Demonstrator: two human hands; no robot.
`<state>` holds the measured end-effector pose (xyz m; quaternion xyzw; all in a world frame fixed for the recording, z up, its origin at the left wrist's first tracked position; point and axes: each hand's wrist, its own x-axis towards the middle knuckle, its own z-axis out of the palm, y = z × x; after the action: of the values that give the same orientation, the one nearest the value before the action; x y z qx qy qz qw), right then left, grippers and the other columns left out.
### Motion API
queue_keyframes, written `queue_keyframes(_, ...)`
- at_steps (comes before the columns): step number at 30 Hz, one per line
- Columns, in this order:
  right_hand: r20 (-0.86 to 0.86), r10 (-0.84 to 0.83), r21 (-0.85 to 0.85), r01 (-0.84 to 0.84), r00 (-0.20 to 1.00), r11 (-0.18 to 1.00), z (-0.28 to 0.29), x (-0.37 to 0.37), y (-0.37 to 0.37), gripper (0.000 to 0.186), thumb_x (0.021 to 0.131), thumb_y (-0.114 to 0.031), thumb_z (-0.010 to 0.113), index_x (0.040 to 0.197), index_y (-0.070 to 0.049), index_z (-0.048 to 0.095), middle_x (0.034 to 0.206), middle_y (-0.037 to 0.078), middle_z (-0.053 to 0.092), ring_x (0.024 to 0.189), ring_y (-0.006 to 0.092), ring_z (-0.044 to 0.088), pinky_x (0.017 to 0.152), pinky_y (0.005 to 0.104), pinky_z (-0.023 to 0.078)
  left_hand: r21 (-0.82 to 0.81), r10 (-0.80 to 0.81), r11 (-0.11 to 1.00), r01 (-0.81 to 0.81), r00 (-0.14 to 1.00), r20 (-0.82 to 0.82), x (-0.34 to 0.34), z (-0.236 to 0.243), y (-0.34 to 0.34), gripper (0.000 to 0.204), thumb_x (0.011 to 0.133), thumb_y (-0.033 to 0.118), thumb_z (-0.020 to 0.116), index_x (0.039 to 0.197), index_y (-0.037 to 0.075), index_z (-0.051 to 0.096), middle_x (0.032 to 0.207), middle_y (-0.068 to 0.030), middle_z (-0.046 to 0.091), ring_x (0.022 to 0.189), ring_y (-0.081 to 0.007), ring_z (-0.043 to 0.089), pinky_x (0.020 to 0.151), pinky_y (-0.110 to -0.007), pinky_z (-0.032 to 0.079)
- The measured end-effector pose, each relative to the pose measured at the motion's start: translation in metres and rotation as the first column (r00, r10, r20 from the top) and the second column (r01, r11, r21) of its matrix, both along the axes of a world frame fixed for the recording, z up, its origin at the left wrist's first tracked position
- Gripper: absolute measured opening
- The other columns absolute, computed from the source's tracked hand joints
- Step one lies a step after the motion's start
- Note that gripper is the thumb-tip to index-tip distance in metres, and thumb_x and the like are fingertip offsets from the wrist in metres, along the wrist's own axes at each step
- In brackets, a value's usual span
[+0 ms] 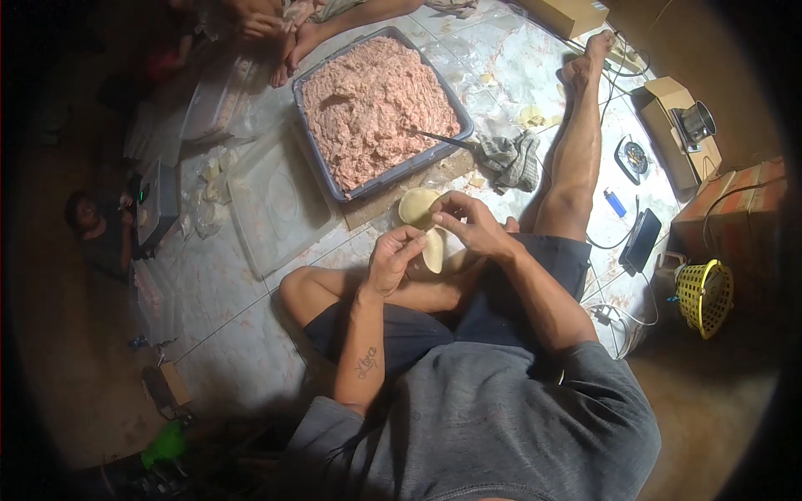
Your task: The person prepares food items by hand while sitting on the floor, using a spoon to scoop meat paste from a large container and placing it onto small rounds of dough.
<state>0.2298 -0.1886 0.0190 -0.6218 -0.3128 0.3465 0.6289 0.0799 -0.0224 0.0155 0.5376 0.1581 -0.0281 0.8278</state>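
I sat on the tiled floor, knees bent, with open room only at my left. My left hand was closed on the lower edge of a wrapper; my right hand pinched its upper edge. The wrapper sat between both hands, above my shin. Just beyond lay a grey tray of minced filling, a rag beside it. Cables and a lighter crowded my right.

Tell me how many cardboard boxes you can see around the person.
3. One light cardboard box lies at the top edge, a second box carries a metal cup on the right, and a reddish-brown box sits farther right. Others may be hidden in the dark rim.
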Motion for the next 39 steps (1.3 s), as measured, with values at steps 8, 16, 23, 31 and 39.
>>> queue_keyframes(8, -0.251, 0.134, 0.119, -0.107, 0.959, 0.987, -0.001, -0.012, 0.003, 0.020, 0.099, -0.021, 0.067, 0.098, -0.001, 0.063, 0.087, -0.004, 0.058, 0.081, 0.0050, 0.051, 0.072, 0.0234, 0.044, -0.183, 0.131, 0.975, -0.126, 0.991, 0.015, 0.006, 0.010, -0.007, 0.011, 0.100, 0.016, 0.062, 0.102, 0.005, 0.065, 0.102, -0.0063, 0.070, 0.089, -0.0132, 0.067, 0.078, -0.029, 0.057)
queue_keyframes(16, -0.336, 0.169, 0.113, -0.138, 0.927, 0.984, -0.007, -0.009, 0.003, 0.019, 0.098, -0.020, 0.067, 0.099, -0.001, 0.062, 0.087, -0.004, 0.059, 0.082, 0.0050, 0.052, 0.074, 0.0232, 0.044, -0.199, 0.085, 0.977, -0.078, 0.996, 0.022, 0.003, 0.010, -0.004, 0.013, 0.099, 0.016, 0.063, 0.103, 0.004, 0.067, 0.101, -0.0069, 0.071, 0.088, -0.0138, 0.069, 0.080, -0.031, 0.058)
queue_keyframes(23, -0.156, 0.155, 0.062, -0.147, 0.975, 0.987, 0.006, -0.008, 0.001, 0.018, 0.097, -0.018, 0.068, 0.096, -0.001, 0.063, 0.086, -0.001, 0.061, 0.080, 0.0064, 0.055, 0.072, 0.0242, 0.046, 0.041, 0.142, 0.989, -0.142, 0.990, 0.011, 0.006, 0.004, -0.008, 0.017, 0.101, 0.020, 0.062, 0.103, 0.004, 0.065, 0.101, -0.0054, 0.071, 0.085, -0.0106, 0.068, 0.073, -0.026, 0.054)
queue_keyframes(31, -0.277, 0.008, 0.068, 0.011, 0.961, 0.998, -0.017, -0.010, 0.007, 0.021, 0.098, -0.017, 0.067, 0.101, 0.003, 0.063, 0.086, -0.001, 0.062, 0.079, 0.0070, 0.056, 0.071, 0.0244, 0.048, 0.157, 0.142, 0.977, -0.144, 0.990, 0.027, 0.008, 0.009, -0.013, 0.023, 0.102, 0.022, 0.062, 0.114, 0.003, 0.056, 0.094, -0.0017, 0.066, 0.082, -0.0082, 0.065, 0.073, -0.024, 0.053)
queue_keyframes(39, -0.264, -0.018, 0.034, 0.028, 0.964, 0.999, -0.015, -0.016, 0.009, 0.027, 0.095, -0.002, 0.064, 0.121, 0.005, 0.056, 0.094, 0.003, 0.063, 0.084, 0.0108, 0.061, 0.075, 0.0264, 0.051, 0.374, 0.158, 0.921, -0.110, 0.982, -0.101, 0.013, 0.009, -0.019, 0.025, 0.097, 0.013, 0.067, 0.115, -0.004, 0.062, 0.100, -0.0080, 0.070, 0.087, -0.0106, 0.067, 0.072, -0.025, 0.057)
